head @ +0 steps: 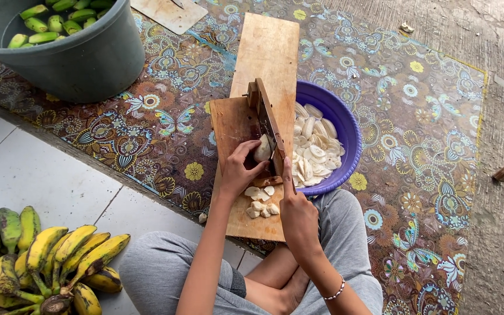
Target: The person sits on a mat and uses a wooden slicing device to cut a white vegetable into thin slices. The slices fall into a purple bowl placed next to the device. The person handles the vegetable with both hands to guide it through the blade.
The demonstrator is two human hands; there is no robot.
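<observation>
- Bunch of yellow-green bananas (42, 262) at 8 o'clock, lying on white floor tiles (36, 175); the fruits fan out toward upper right.
- Grey bucket (77, 58) at 10 o'clock on a patterned floral mat (164, 128), with small green bananas (53, 20) inside. No printed packages, labels or signs to be made out.
- Pale flat board (170, 14) at 12 o'clock, just beyond the bucket, cut off by the frame edge.
- Long wooden plank (263, 64) at centre, long axis running 12 to 6 o'clock, tilted slightly; a shorter wooden slicing board (231, 125) lies against its left side.
- Left hand (237, 172) just below centre: fingers curled around a peeled banana piece (262, 149), pressing it against the blade. The piece's long axis points about 12 to 1 o'clock.
- Hinged cutting blade (269, 125), fixed at its far end, long axis 11 to 5 o'clock.
- Right hand (298, 219) at 6 o'clock: closed on the blade's near handle, forefinger stretched along it.
- Cut pale slices (262, 201) lie on the board between the two hands.
- Purple bowl (345, 125) at 3 o'clock of the blade, touching the plank, filled with banana slices (316, 151).
- Grey trousers (164, 268) on the person's folded legs, at 6 o'clock.
</observation>
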